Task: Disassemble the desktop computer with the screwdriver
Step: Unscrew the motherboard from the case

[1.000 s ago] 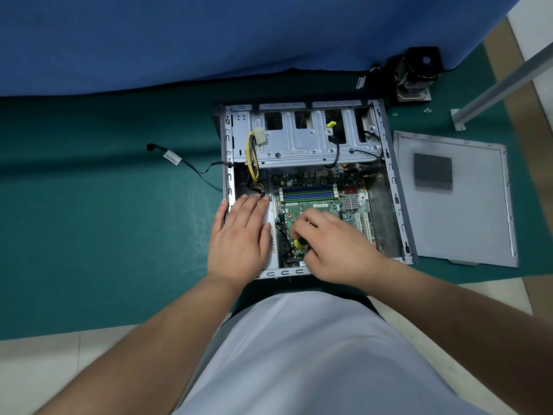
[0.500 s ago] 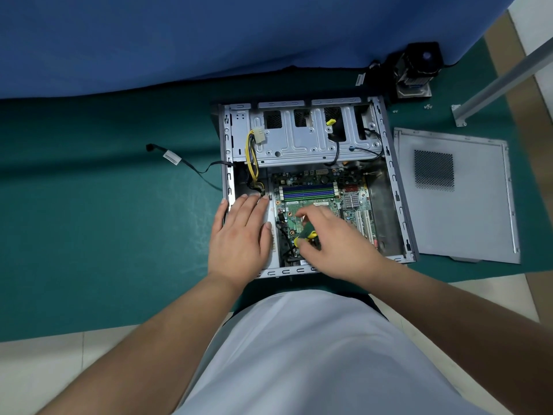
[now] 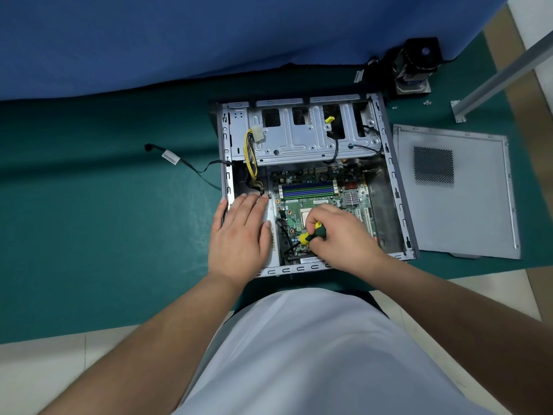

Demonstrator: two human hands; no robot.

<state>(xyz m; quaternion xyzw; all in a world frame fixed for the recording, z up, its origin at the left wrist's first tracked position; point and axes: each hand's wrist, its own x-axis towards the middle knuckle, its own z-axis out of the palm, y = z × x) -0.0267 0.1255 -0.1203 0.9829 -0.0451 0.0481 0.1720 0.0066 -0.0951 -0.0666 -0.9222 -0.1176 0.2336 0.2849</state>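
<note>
Change since half a second ago: the right hand [image 3: 338, 235] has curled tighter round the screwdriver [image 3: 312, 233], and more of the yellow-and-green handle now shows, angled toward the left. The left hand [image 3: 239, 232] has not moved.

Desktop computer [image 3: 311, 181] lies open on its side on the green mat [image 3: 104, 220], toward the mat's near edge, in front of the person. Left hand is spread flat, palm down, fingers straight, pressing on the grey metal unit at the case's near-left corner. Right hand grips the screwdriver handle over the motherboard [image 3: 311, 202], just beside the left hand, not touching it. The tip is hidden under the fingers; cannot tell what it meets.

Side panel [image 3: 454, 190] lies flat on the mat just right of the case. A black cable [image 3: 191, 166] trails off the case's left wall.
</note>
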